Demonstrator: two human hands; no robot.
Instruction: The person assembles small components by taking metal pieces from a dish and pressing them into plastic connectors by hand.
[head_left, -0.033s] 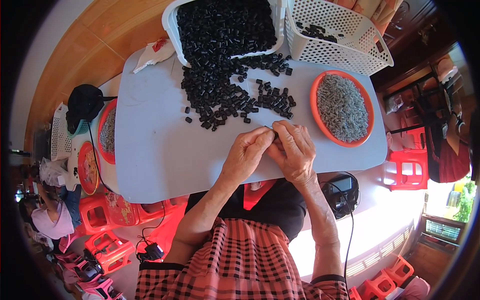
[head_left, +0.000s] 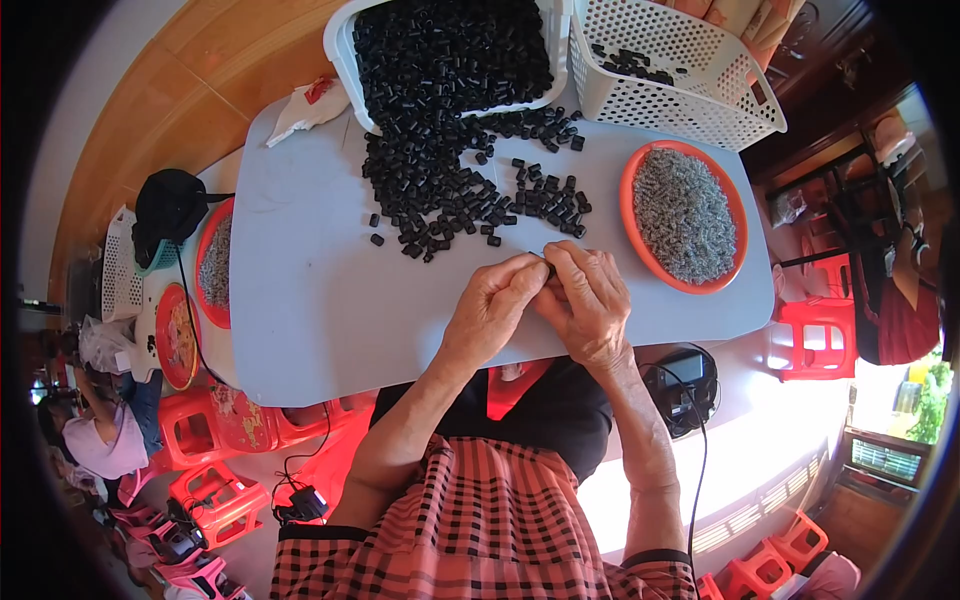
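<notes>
There are no words, numbers, labels or signs here that are big and clear enough to read.

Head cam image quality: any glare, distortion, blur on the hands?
Head view: floor at right is blown out by bright light; fisheye bends the table edges, with picture corners black; left hand and right hand show no obvious motion blur; the small dark piece between them is mostly hidden.

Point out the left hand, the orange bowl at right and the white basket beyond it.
Left hand [head_left: 490, 306]: head view, back of the hand.
Orange bowl at right [head_left: 628, 205]: head view, left rim.
White basket [head_left: 670, 113]: head view, perforated near wall.
</notes>
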